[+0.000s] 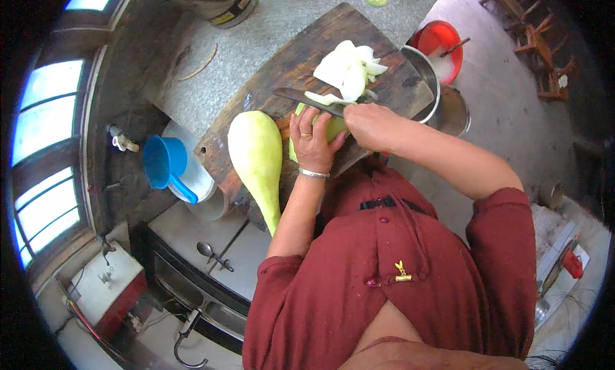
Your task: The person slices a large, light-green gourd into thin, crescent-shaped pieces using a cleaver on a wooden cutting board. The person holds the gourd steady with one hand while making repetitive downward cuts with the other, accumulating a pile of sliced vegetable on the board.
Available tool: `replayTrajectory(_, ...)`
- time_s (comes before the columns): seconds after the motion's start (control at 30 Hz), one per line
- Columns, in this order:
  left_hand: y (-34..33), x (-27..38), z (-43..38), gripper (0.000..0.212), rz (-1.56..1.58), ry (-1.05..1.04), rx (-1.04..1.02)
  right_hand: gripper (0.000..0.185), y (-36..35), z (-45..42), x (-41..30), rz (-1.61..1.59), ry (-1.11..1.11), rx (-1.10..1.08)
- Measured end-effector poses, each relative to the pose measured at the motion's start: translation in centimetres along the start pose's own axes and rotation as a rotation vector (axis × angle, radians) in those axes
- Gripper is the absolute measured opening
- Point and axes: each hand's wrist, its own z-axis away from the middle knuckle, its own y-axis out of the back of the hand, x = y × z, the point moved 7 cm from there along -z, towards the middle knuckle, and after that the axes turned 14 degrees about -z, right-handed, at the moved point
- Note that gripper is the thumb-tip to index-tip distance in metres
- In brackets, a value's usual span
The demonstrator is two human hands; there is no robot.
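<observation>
My right hand [371, 126] grips a kitchen knife [293, 95], whose handle is hidden in the fist. Its blade points left across a piece of pale green gourd [335, 128]. Under my left hand [311, 142], with the fingers spread over it, that piece is pressed to the wooden cutting board [283, 74]. A thin slice [326, 98] lies along the far side of the blade. Farther up the board is a pile of white gourd slices [348, 68]. Left of my left hand rests a large peeled bottle gourd [257, 149], its narrow neck partly behind my forearm.
A blue dipper [166, 162] sits over a white bucket at the left, below a tap [125, 143]. Beyond the board's right edge stand a metal basin [432, 89] and a red bucket [449, 43]. A sink [211, 307] and a spoon [206, 250] are at lower left.
</observation>
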Motion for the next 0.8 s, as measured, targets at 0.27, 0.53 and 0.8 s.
replayTrajectory(0.27, 0.2, 0.3, -0.9, 0.055, 0.012, -0.011, -0.002, 0.015, 1.6, 0.4, 1.4, -0.076, 0.055, 0.107)
replayTrajectory(0.53, -0.4, -0.2, 0.1, 0.059, -0.084, 0.015, -0.037, 0.015, 1.7, 7.3, -0.9, -0.049, -0.018, -0.022)
replayTrajectory(0.8, -0.1, -0.1, 0.1, 0.056, -0.057, -0.013, 0.003, 0.015, 0.7, 4.0, 0.1, -0.048, -0.038, -0.032)
